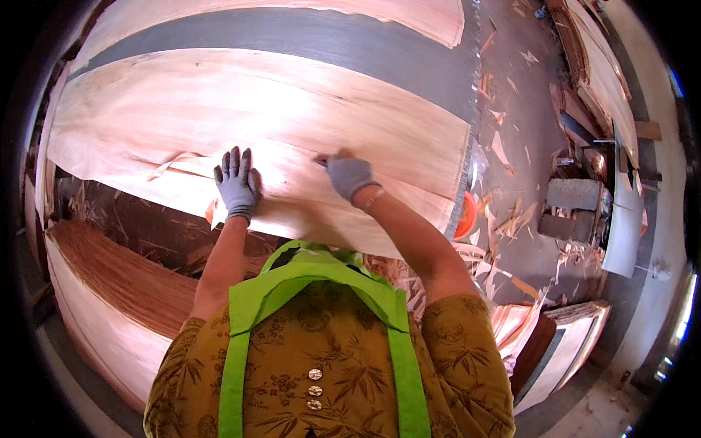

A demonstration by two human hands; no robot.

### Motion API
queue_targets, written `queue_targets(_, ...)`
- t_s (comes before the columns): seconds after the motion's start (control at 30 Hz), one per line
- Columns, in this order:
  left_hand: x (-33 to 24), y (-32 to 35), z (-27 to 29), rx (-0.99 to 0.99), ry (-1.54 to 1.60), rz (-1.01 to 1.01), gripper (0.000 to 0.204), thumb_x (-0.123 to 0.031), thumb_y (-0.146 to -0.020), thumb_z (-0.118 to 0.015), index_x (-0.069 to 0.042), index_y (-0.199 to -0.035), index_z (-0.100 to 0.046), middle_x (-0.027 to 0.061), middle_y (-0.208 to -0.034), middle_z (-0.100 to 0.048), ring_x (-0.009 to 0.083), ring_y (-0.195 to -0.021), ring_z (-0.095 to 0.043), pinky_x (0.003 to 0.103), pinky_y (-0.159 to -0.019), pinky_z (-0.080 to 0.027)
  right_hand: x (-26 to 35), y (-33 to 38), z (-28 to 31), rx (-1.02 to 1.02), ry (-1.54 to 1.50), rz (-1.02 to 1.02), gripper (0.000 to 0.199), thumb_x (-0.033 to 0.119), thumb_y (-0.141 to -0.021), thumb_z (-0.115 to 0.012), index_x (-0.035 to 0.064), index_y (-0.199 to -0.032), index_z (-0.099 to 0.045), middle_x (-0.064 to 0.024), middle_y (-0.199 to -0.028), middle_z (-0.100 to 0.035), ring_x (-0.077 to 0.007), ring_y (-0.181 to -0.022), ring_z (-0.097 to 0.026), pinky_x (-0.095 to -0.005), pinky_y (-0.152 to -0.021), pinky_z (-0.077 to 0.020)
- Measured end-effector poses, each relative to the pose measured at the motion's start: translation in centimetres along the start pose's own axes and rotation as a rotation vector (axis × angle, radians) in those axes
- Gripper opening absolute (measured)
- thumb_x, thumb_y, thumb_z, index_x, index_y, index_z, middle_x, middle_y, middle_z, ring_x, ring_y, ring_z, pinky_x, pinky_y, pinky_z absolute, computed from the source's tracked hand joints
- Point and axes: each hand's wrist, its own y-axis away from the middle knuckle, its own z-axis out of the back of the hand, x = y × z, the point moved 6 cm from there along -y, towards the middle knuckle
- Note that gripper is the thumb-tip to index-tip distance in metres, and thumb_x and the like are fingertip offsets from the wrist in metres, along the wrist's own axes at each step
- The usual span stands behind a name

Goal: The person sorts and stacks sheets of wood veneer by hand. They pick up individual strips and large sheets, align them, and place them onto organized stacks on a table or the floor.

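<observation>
A wide, pale wood veneer sheet [197, 95] lies across the work surface in front of me. My left hand [238, 186], in a grey glove with dark fingertips, rests flat on its near part with the fingers stretched out. To its right, my gloved right hand [349, 175] is closed low over the same sheet. A small dark tip shows at the left of that fist; what I grip is too blurred to name. A narrow, curled veneer strip [174, 163] lies left of my left hand, and a thin split line runs through the sheet between my hands.
Beyond a dark grey band [307, 33] lies another veneer sheet [409, 14]. A veneer stack [117, 285] stands at the near left. At right are an orange bucket [466, 216], scattered veneer scraps [511, 219], grey blocks [573, 194] and leaning sheets [566, 350].
</observation>
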Motion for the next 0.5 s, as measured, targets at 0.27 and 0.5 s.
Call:
queue_targets(0.27,-1.5,0.4,-0.1,-0.047,0.018,0.019,0.050,-0.031,-0.086,-0.046,-0.017,-0.134,-0.042,0.0130,-0.141,-0.036,0.0327,-0.130,-0.032,0.056,-0.105,-0.018,-15.6,13.1,-0.5,-0.183,-0.030,0.111,0.030,0.029,-0.094,-0.037,0.0155,-0.115,-0.053,-0.0178,-0.100,-0.061,-0.0386,-0.086,-0.060,-0.0482,-0.073,-0.0480)
queue_targets(0.5,0.0,1.8,0.7,-0.116,0.103,0.074,0.048,-0.031,-0.083,-0.049,-0.017,-0.129,-0.047,0.0119,-0.137,-0.041,0.0314,-0.127,-0.036,0.056,-0.104,-0.021,-24.3,21.0,0.3,-0.210,-0.237,-0.112,0.026,0.038,-0.090,-0.045,0.0137,-0.096,-0.050,-0.0095,-0.084,-0.051,-0.0268,-0.070,-0.050,-0.0394,-0.059,-0.0408)
